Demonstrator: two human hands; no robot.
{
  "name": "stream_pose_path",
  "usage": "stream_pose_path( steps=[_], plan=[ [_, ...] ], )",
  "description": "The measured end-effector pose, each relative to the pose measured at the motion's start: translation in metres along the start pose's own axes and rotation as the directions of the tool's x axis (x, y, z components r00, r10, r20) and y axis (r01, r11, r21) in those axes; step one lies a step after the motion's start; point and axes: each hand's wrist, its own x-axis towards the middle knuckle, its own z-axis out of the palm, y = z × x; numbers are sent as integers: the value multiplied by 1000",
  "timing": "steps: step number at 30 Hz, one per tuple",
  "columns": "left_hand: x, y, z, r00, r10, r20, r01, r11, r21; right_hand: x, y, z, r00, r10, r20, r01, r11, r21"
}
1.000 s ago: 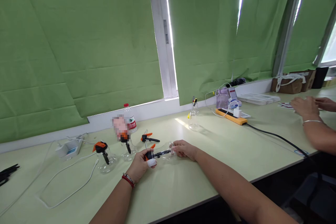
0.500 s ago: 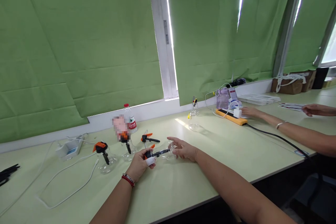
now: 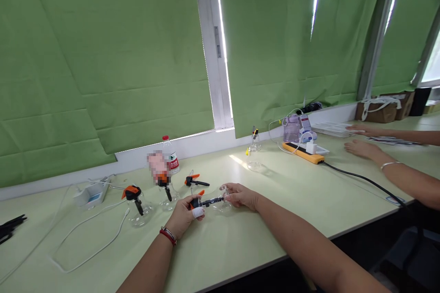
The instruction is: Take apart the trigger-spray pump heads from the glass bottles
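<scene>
A clear flask [image 3: 217, 207] lies sideways between my hands, with a black-and-orange clamp-like tool [image 3: 212, 201] reaching through its neck. My left hand [image 3: 185, 214], its thumb wrapped in white, closes around the neck end and the orange part. At the wide base, my right hand [image 3: 241, 195] grips the glass with bent fingers. Left of them stand an upright flask [image 3: 167, 198] and a second upright flask [image 3: 139, 215], each with a similar black-and-orange tool in its mouth. A loose black-and-orange tool [image 3: 195, 181] rests on the table just beyond my hands.
Another clear flask [image 3: 254, 152] with a yellow tag stands farther back. Behind my left hand is a red-capped water bottle [image 3: 174, 161]. An orange power strip [image 3: 302, 152] and black cable [image 3: 360, 177] lie rightward. Another person's hands [image 3: 364, 149] rest near papers. White cable [image 3: 103, 249] loops left.
My right index finger, stretched out before, is now bent against the flask's base. The other person's near hand has left the power strip's area and moved right toward the papers.
</scene>
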Motion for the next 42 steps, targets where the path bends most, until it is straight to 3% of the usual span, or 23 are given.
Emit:
stream_pose_path(
  steps=[7,11,17,25,30,36,42],
  plan=[
    [-1,2,2,1000,16,-8,-16,1000,4,-2,0,-2,999,38,-10,-38,999,-11],
    [-2,3,6,996,90,-30,-91,995,-48,-1,3,-5,1000,11,-3,-11,998,-58],
    [6,-2,6,972,214,-100,-228,961,-156,0,5,-4,998,-57,-13,51,961,-273],
    [5,-9,9,965,256,59,-248,963,-109,4,11,-3,993,-55,-107,9,920,-392],
    [7,-15,10,967,198,159,-199,980,-7,5,13,-12,968,-86,-234,-51,851,-523],
    [12,-29,-1,974,193,119,-215,954,208,6,12,-21,910,-93,-404,-239,678,-695],
    [12,-27,-5,969,243,49,-229,803,551,15,11,-22,921,-130,-366,-248,528,-812]
  ],
)
